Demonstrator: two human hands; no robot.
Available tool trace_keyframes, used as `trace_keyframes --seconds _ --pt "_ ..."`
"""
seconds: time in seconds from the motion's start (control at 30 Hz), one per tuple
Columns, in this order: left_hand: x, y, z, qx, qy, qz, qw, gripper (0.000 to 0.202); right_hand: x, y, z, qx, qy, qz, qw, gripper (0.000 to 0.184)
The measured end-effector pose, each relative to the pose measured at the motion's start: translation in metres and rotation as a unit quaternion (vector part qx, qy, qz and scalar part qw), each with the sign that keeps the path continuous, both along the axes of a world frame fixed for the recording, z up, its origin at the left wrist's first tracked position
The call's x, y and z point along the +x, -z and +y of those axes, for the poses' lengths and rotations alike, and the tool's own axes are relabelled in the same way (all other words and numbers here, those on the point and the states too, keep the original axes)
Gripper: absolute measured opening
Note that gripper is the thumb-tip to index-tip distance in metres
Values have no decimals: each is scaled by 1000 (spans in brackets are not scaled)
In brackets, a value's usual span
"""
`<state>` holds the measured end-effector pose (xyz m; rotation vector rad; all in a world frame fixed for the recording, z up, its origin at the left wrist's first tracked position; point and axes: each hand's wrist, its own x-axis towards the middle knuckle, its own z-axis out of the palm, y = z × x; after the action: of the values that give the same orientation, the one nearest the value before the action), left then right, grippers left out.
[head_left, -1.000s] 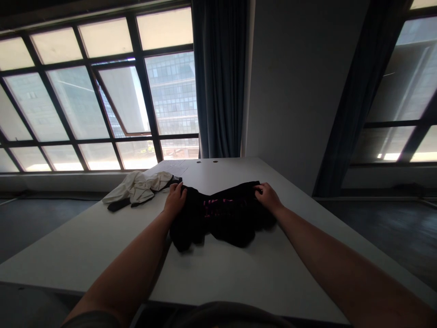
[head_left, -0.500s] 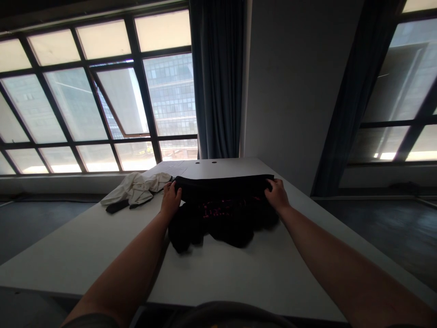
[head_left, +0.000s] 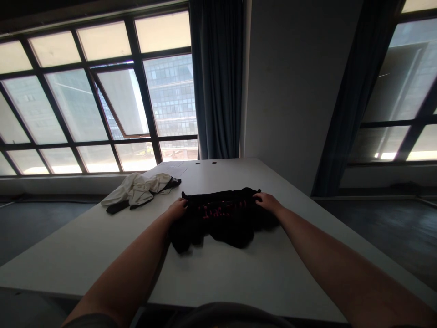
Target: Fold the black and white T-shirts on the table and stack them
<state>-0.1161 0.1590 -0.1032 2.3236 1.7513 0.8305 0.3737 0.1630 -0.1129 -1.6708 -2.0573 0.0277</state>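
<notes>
A black garment with a pink print (head_left: 218,218) lies bunched and folded on the white table (head_left: 218,278). My left hand (head_left: 177,208) is at its upper left end, with the fingers over the folded edge. My right hand (head_left: 268,202) is at the upper right corner, also pinching the cloth's edge. The lower layers bulge out in dark folds below the hands. Further left, a crumpled white cloth with a black strip (head_left: 134,190) lies apart from both hands.
A sheet of paper (head_left: 175,169) lies at the table's far end, where the surface has small round holes. The table's side edges run down on both sides, with floor beyond them. Tall windows and dark blue curtains (head_left: 216,77) stand behind.
The garment's upper edge, held high and far half a second ago, has come down toward me onto the bunched cloth. Both hands have lowered with it, and the pink print shows differently.
</notes>
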Motion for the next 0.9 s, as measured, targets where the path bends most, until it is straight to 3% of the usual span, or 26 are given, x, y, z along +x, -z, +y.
trace_keyframes --seconds 0.3,0.47,0.63,0.7,0.77,0.9 --pt "2 -3 -4 -41 24 42 998 33 -2 3 3 -9 -7 -16 1000 35" --pt "6 -10 -11 -41 -9 55 998 31 -4 3 3 -5 2 -28 1000 38" --pt "15 -30 -26 7 -58 59 997 35 -16 -12 -11 148 30 -24 988 45" --pt "23 -40 -36 39 -41 62 996 35 -28 -19 -18 215 -26 -12 976 40" --pt "35 -48 -48 68 13 69 995 36 -45 -21 -22 228 -128 -7 965 36" --pt "64 -47 -72 12 188 110 976 44 -80 -9 -17 62 -310 -32 948 35"
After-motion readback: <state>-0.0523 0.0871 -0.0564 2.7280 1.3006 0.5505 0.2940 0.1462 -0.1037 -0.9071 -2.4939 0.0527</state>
